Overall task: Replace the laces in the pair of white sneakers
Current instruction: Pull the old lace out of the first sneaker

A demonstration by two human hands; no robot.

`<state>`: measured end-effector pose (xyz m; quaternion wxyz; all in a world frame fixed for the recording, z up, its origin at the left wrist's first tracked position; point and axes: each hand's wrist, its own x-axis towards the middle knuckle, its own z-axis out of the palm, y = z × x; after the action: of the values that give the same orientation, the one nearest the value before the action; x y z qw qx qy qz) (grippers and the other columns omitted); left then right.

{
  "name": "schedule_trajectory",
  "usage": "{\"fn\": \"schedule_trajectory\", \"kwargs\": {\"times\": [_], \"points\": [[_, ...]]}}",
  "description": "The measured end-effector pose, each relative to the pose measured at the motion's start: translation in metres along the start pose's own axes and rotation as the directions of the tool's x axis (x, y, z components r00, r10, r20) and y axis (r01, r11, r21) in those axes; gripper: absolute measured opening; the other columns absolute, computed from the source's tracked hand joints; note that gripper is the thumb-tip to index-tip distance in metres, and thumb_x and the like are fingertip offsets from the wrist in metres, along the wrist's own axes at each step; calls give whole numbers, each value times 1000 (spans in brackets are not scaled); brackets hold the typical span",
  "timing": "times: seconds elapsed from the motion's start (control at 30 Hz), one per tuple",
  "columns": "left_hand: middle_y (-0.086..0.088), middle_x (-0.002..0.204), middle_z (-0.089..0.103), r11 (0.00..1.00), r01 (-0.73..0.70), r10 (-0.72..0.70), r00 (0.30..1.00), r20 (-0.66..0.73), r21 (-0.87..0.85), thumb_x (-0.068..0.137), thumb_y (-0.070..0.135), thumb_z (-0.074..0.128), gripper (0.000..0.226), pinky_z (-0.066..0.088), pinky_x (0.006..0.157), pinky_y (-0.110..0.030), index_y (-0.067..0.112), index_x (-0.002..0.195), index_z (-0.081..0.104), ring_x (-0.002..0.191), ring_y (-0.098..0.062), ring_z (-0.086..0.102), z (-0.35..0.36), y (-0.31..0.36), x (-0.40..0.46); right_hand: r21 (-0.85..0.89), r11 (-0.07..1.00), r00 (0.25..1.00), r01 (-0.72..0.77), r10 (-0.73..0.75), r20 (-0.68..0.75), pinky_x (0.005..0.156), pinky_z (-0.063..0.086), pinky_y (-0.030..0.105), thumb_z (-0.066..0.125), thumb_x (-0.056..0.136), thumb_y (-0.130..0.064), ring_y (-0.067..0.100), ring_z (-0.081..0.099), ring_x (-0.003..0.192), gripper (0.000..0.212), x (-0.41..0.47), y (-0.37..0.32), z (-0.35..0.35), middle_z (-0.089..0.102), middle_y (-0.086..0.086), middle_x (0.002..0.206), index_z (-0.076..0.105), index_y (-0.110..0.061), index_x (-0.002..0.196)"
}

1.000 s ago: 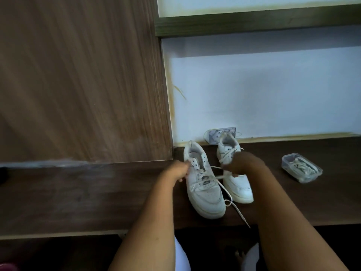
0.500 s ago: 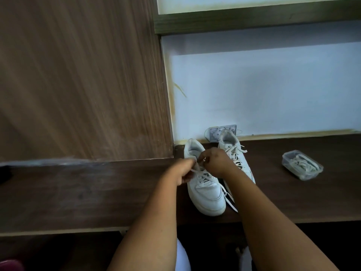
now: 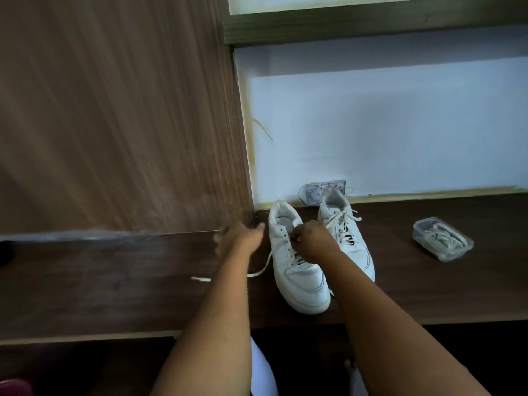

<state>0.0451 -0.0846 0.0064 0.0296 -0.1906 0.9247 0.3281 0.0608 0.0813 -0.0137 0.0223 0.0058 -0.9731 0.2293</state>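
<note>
White sneakers sit side by side on the dark wooden worktop [image 3: 100, 284], a little right of the frame's centre, toes pointing toward me. My right hand [image 3: 310, 242] rests on the near sneaker [image 3: 297, 261], fingers curled tight at the upper eyelets and pinching the lace [image 3: 264, 265] where it crosses the tongue. That lace runs out of the shoe to the left, drops onto the worktop and passes under my left forearm, and its tip lies on the wood further left.

My left hand [image 3: 238, 238] hangs just left of that sneaker's heel, close to the shoe but not touching it. It is blurred; the fingers seem loosely curled, and I cannot tell whether they hold anything.

The far sneaker [image 3: 347, 235] stands just behind my right hand, fully laced, its loose ends spread over the tongue and its heel up against the white wall [image 3: 385, 132]. A pale socket plate [image 3: 315, 192] sits on the wall right behind that heel.

At the right of the frame, well apart from the shoes, a clear plastic box [image 3: 443, 238] rests on the worktop with a tangle of white laces [image 3: 438, 238] inside it. A tall brown wooden panel [image 3: 114, 110] fills the upper left of the frame.
</note>
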Motion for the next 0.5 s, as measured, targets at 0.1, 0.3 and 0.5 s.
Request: {"fn": "schedule_trajectory", "kwargs": {"times": [0.1, 0.3, 0.5], "points": [[-10, 117, 66, 983, -171, 173, 985, 19, -62, 78, 68, 57, 65, 45, 72, -30, 15, 116, 63, 109, -30, 62, 19, 27, -19, 25, 999, 999, -23, 22, 32, 83, 49, 31, 60, 83, -18, 30, 61, 98, 18, -2, 0, 0, 64, 14, 104, 72, -20, 97], [-8, 96, 72, 966, -231, 240, 968, 70, -113, 83, 45, 61, 39, 51, 74, -29, 12, 102, 69, 93, -28, 68, 26, 31, -18, 498, 841, 971, -210, 119, 209, 60, 45, 19, 55, 93, -15, 13, 60, 73, 16, -9, 2, -20, 65, 4, 85, 67, -8, 100], [-7, 68, 69, 891, -76, 223, 933, 284, -448, 89, 19, 59, 18, 49, 54, -21, 4, 84, 68, 63, -15, 65, 22, 14, 1, 838, -100, 800, -536, 256, 543, 60, 47, 24, 59, 84, -27, 17, 52, 58, 27, -19, 19, -43, 53, 2, 65, 54, -12, 62]]}}
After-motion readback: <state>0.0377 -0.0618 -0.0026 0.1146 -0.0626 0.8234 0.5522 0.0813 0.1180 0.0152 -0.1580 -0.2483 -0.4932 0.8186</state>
